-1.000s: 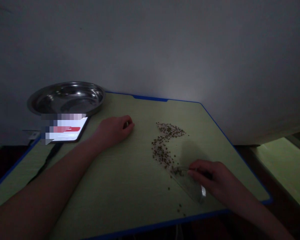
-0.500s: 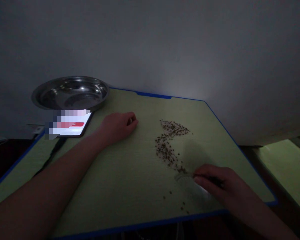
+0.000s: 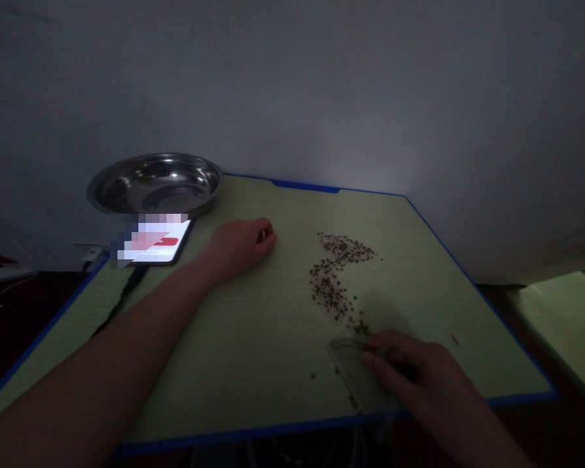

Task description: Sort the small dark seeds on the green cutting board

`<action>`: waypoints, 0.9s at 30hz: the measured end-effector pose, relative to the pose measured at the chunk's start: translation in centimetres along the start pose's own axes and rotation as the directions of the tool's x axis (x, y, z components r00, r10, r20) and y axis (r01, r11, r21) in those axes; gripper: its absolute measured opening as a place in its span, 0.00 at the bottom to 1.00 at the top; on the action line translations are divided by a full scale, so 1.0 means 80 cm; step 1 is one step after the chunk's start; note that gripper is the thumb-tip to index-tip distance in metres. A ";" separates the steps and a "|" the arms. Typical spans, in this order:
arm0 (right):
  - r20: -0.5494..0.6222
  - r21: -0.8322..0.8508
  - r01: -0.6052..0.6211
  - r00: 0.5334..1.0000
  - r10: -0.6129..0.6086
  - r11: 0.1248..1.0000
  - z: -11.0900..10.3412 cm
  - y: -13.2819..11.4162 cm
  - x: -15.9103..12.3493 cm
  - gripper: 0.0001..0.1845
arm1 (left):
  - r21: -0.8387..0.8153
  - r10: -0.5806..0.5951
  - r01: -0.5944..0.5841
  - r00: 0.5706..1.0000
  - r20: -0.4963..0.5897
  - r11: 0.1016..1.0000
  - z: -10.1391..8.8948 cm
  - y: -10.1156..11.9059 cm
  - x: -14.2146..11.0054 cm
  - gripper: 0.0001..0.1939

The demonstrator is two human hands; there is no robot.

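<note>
My right hand (image 3: 409,367) pinches a clear, thin, flat sheet-like piece (image 3: 355,374) by its upper edge, near the front of the table. Its exact kind I cannot make out. Just beyond its far edge lies a winding strip of small dark seed-like grains (image 3: 329,292), and a few loose grains show near and through its left side. My left hand (image 3: 244,244) rests on the table left of the grains, fingers curled in loosely, with nothing visible in them.
A shiny metal basin (image 3: 156,185) stands at the back left. In front of it is a phone (image 3: 168,244) with a lit screen and a dark cable (image 3: 121,302). The pale green table (image 3: 253,351) has a blue edge, with a wall behind. A small sliver (image 3: 455,339) lies at right.
My right hand has moved a little left and towards me with the clear piece, whose straight left edge now shows over the loose grains. My left hand keeps its pose; the view has shifted slightly.
</note>
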State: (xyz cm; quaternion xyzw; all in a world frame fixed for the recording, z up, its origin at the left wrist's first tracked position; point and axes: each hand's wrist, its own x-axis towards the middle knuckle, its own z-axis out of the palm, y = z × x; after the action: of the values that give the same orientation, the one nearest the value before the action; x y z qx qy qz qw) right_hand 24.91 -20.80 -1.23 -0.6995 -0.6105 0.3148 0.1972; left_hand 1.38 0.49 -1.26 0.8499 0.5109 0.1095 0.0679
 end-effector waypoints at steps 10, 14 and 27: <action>0.108 -0.070 0.209 0.974 -0.201 0.975 0.009 -0.033 0.032 0.10 | -0.021 0.016 -0.016 1.000 -0.009 1.000 0.001 0.000 -0.002 0.18; 0.190 -0.101 0.329 0.933 -0.307 0.939 0.005 -0.045 0.044 0.10 | -0.020 0.005 -0.005 1.000 -0.003 1.000 0.000 0.001 -0.003 0.18; 0.330 -0.067 0.437 0.858 -0.394 0.897 0.005 -0.051 0.038 0.09 | -0.025 -0.001 0.001 1.000 -0.005 1.000 0.002 0.001 -0.002 0.18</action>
State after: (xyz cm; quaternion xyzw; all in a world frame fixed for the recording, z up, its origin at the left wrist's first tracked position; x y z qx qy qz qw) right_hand 21.84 -17.16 0.59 -0.5052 -0.7907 0.3265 0.1135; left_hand 1.46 0.31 -1.39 0.8485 0.5100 0.1182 0.0772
